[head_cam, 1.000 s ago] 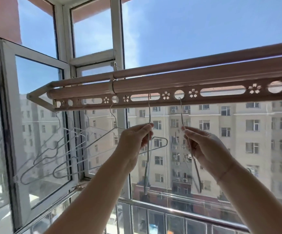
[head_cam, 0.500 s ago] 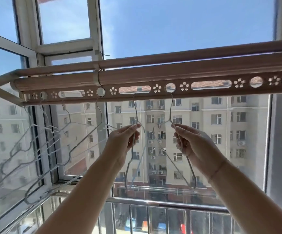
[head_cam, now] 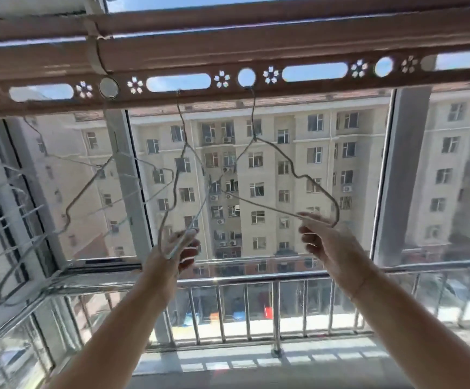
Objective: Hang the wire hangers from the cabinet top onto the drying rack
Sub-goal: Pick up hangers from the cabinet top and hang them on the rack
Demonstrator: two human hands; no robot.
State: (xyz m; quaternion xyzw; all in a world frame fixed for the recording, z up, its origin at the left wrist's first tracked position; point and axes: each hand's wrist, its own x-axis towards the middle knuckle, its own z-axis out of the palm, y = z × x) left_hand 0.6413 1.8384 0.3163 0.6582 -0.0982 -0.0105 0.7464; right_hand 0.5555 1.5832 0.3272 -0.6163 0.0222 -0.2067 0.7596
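Two wire hangers hang from the drying rack (head_cam: pixel 228 95): the left hanger (head_cam: pixel 184 153) from a slot, the right hanger (head_cam: pixel 293 169) from a round hole. The left hand (head_cam: pixel 177 251) and right hand (head_cam: pixel 326 240) each pinch a hanger's lower bar.

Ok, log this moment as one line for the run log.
left hand: gripping left hanger | right hand: holding right hanger | both hooked in drying rack
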